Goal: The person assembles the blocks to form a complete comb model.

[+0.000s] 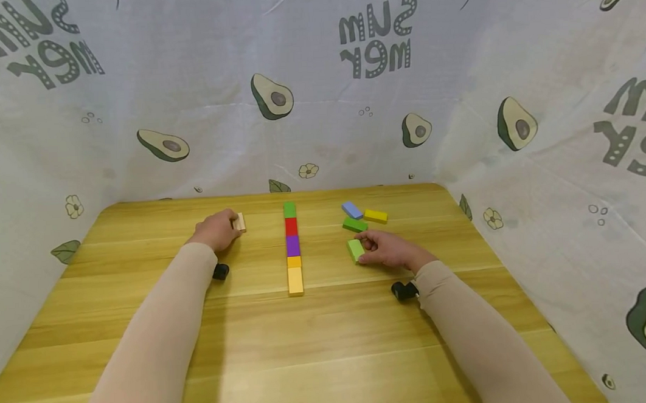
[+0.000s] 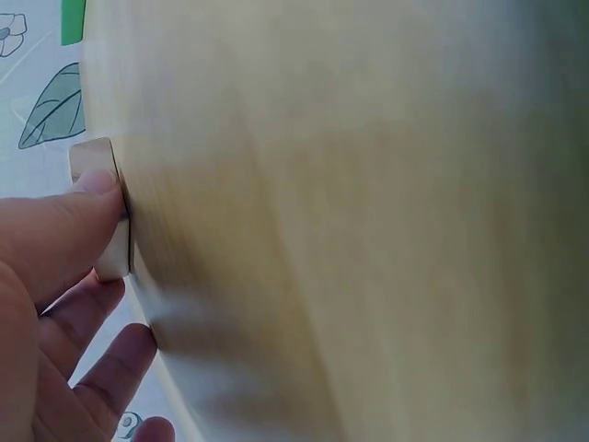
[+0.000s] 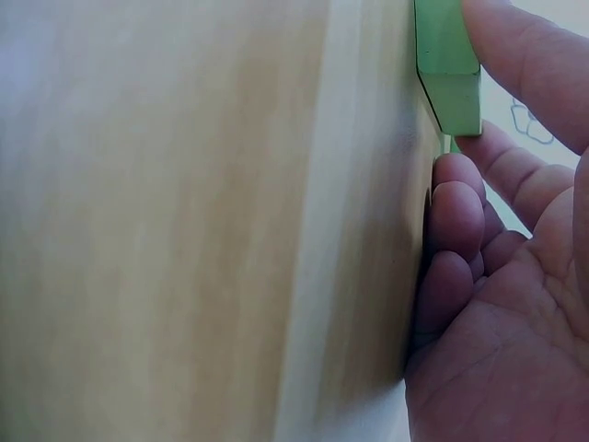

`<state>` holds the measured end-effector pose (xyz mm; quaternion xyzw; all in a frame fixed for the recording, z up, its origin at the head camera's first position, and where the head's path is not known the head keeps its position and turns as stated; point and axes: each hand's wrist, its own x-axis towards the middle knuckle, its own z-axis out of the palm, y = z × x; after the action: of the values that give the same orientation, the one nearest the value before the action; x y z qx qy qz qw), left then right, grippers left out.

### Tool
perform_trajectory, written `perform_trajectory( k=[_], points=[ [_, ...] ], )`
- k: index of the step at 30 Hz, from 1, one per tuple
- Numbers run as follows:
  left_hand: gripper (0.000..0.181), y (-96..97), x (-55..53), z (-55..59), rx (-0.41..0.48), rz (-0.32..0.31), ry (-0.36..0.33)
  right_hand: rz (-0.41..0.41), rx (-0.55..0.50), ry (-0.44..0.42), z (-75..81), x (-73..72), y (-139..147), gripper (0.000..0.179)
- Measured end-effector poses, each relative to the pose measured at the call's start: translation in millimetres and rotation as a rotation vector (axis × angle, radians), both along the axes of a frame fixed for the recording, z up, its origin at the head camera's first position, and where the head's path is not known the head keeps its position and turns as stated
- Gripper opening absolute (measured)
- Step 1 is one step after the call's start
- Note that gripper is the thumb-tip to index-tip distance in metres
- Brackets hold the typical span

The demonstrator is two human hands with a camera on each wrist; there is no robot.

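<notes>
We find the right hand point(image 1: 387, 250) pinching a light green block point(image 1: 355, 250) on the counter point(image 1: 330, 341), just right of the line of blocks point(image 1: 293, 250), whose long axis runs away from us. The block lies at the fingertips, on the line's side of the grip. The left hand point(image 1: 216, 229) pinches a pale wooden block point(image 1: 239, 221) left of the line, thumb point(image 2: 69, 226) pressed on it. Three loose blocks point(image 1: 363, 216) lie just beyond the right hand. Open counter separates each hand from the line.

Glossy wooden table point(image 1: 330, 347), painted blocks point(image 1: 293, 245)
</notes>
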<state>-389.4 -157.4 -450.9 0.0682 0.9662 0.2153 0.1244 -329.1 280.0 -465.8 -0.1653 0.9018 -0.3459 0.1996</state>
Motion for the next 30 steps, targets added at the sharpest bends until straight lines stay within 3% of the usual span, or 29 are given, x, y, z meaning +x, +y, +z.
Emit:
perform_trajectory(
  k=[22, 30],
  points=[
    [0.055, -6.3, 5.0, 1.2, 0.027, -0.007, 0.045, -0.013, -0.026, -0.021, 1.5, -0.6, -1.5, 0.057],
    [0.055, -2.1, 22.0, 13.7, 0.101, -0.094, 0.071, -0.013, -0.020, -0.021, 2.2, -0.1, -0.5, 0.058]
  ],
)
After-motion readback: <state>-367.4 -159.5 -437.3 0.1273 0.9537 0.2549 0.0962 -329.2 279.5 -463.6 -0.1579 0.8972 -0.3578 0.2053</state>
